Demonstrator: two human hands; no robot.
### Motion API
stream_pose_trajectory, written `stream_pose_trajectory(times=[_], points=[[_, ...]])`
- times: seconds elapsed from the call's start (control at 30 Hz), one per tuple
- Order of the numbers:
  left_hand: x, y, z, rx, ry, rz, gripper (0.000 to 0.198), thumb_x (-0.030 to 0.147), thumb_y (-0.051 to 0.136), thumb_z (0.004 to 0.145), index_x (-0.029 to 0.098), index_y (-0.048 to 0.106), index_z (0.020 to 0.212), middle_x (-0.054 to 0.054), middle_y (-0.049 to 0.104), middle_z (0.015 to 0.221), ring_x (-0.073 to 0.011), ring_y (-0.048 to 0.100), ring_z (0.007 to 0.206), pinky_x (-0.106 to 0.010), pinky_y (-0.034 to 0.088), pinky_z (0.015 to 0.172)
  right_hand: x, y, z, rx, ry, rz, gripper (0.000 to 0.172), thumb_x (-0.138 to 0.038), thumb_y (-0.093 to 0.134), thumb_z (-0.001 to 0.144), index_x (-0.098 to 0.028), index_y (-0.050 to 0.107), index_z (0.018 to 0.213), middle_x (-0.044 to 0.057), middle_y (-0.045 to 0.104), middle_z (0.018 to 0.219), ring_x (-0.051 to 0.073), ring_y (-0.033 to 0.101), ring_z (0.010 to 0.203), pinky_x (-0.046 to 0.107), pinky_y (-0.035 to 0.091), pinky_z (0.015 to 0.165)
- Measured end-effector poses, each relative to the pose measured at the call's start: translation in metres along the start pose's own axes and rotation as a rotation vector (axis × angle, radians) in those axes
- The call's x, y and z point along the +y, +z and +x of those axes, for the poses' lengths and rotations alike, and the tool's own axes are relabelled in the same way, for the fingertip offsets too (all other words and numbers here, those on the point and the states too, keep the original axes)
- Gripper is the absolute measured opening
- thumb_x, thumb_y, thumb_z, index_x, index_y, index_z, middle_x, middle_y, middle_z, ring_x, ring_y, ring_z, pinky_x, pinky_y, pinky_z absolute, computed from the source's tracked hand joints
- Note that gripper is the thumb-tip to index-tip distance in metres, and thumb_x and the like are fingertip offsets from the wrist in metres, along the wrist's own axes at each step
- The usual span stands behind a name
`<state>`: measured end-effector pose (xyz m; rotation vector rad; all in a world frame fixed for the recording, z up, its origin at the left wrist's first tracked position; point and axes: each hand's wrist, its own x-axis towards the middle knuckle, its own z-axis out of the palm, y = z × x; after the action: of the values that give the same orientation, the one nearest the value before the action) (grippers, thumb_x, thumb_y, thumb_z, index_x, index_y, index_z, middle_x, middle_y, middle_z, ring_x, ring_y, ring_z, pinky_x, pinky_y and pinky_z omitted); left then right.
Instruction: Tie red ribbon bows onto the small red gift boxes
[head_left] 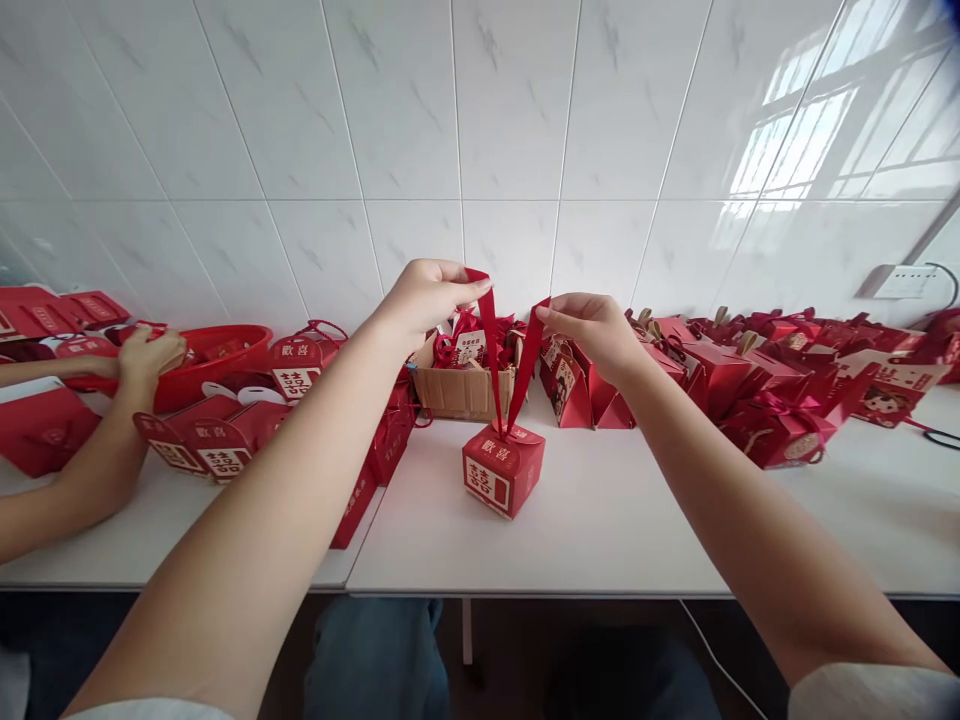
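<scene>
Left hand (427, 293) and right hand (592, 330) each pinch one end of the red satin ribbon (491, 345), apparently threaded through the small red cardboard gift box (502, 468) on the white table (615, 520).

White worktop (615, 520) spans the lower frame in two sections, butted at a seam left of centre. A small red box (502, 470) stands upright at centre. An open cardboard box (461, 392) sits just behind it. Folded red boxes (210, 445) lie at left, in front of a red basin (225, 352). A dense row of tied red gift boxes (757, 400) occupies the right. A black cable (941, 436) lies at the far right edge.
</scene>
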<state>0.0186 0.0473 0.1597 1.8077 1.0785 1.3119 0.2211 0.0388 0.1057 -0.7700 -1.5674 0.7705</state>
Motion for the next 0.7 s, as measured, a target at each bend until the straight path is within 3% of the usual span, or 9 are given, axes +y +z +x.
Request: stream_pose_trajectory(times=[0.17, 0.33, 0.7], points=[[-0.006, 0.004, 0.008, 0.14, 0.046, -0.085, 0.01, 0.027, 0.072, 0.071, 0.017, 0.069, 0.073, -0.003, 0.065, 0.077, -0.009, 0.056, 0.065, -0.021, 0.042, 0.058, -0.012, 0.004, -0.001, 0.038, -0.053, -0.023, 0.019, -0.033, 0.071, 0.072, -0.016, 0.064, 0.066, 0.001, 0.062, 0.068, 0.011, 0.058, 0.065, 0.028, 0.05, 0.067], [-0.006, 0.004, 0.012, 0.163, 0.03, -0.141, 0.014, 0.029, 0.072, 0.072, 0.018, 0.069, 0.08, -0.004, 0.068, 0.09, -0.0086, 0.057, 0.067, -0.021, 0.045, 0.06, -0.016, 0.006, 0.0, 0.071, -0.101, -0.038, 0.018, -0.032, 0.07, 0.073, -0.016, 0.064, 0.068, 0.002, 0.062, 0.069, 0.013, 0.06, 0.066, 0.029, 0.05, 0.063], [-0.025, -0.007, 0.02, 0.264, 0.037, -0.186, 0.016, 0.033, 0.07, 0.073, 0.02, 0.063, 0.079, -0.002, 0.066, 0.085, -0.0111, 0.06, 0.071, -0.024, 0.048, 0.064, -0.016, 0.014, -0.002, 0.285, -0.175, -0.256, 0.016, -0.033, 0.065, 0.076, -0.017, 0.066, 0.07, 0.002, 0.059, 0.067, 0.015, 0.058, 0.065, 0.033, 0.048, 0.062]])
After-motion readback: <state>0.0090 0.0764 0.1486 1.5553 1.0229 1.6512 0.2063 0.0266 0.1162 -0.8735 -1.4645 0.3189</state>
